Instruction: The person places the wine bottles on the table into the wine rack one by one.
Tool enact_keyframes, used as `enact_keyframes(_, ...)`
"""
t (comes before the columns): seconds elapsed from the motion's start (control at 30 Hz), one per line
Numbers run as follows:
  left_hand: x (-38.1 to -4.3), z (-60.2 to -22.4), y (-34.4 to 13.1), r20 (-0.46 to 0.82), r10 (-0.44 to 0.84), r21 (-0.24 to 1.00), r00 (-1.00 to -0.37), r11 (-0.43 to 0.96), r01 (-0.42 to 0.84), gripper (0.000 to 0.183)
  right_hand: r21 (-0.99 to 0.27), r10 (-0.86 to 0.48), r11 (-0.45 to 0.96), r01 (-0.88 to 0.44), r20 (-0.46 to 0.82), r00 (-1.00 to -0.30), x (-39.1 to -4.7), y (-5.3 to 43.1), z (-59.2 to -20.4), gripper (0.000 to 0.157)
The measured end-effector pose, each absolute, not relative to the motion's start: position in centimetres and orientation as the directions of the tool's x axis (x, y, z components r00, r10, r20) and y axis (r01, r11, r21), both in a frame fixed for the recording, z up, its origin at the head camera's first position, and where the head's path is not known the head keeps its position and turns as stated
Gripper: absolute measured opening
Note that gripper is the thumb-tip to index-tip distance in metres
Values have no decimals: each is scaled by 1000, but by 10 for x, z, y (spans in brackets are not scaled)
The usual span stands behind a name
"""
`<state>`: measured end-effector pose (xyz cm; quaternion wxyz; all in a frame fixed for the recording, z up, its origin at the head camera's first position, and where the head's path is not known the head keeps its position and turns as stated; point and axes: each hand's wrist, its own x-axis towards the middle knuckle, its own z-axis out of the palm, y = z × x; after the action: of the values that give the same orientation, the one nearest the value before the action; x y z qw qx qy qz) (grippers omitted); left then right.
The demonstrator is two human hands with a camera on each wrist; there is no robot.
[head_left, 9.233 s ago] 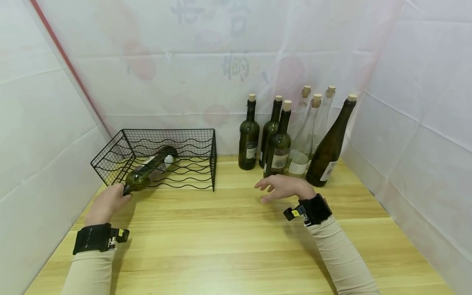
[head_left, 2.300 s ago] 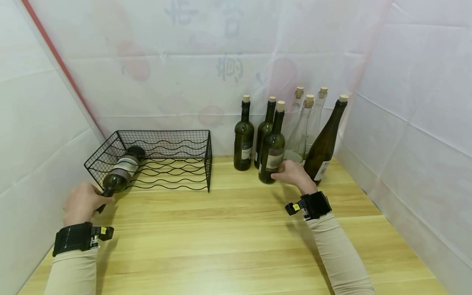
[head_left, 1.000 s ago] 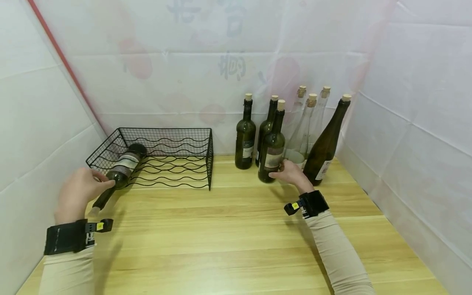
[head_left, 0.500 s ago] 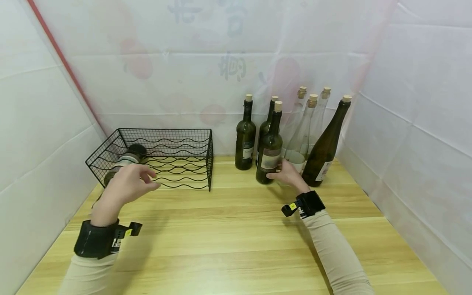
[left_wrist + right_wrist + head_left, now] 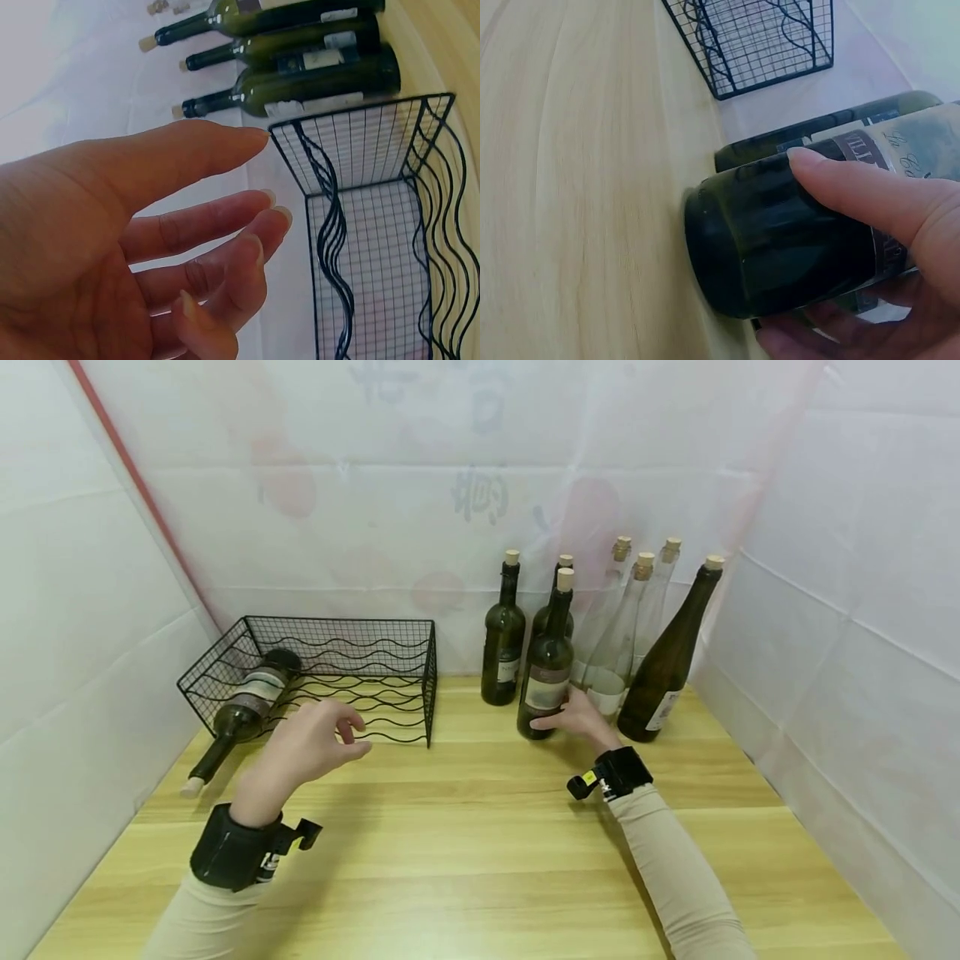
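Observation:
My right hand grips a corked dark green wine bottle low on its body, with the thumb across the front below the label. In the right wrist view this bottle is upright or nearly so, its base close to the table; whether it touches, I cannot tell. My left hand hovers in front of the black wire wine rack with relaxed, slightly bent fingers and nothing between them. Another green wine bottle lies in the rack's left end, its corked neck pointing toward me past the front edge.
Left of the held bottle stands a green bottle, with another green bottle behind. Several clear corked bottles and a tall dark bottle stand to its right. White sheets enclose the wooden table at the back and sides.
My left hand has let go of the racked bottle, shifted toward its final place at the rack's left, and moved right. My right hand has taken hold of a standing bottle and drawn it slightly forward-left.

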<state>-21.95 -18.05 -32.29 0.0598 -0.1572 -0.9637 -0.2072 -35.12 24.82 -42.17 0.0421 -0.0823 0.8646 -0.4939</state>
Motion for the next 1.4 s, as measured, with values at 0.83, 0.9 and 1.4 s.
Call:
enact_keyframes(0.83,-218,-331,-172,190,353,372,-916,838,400,20,-853,-412,458,-250,45,-910,-355,259,-435,106)
enact_keyframes(0.9,-218,-331,-171,194,355,373,-914,835,404,20,-844,-408,466,-266,61,-911,-355,258,-436,107)
enact_keyframes(1.4,-213,-329,-168,207,370,364,-906,830,422,22,-664,-494,620,-417,82,-866,-344,255,-414,85)
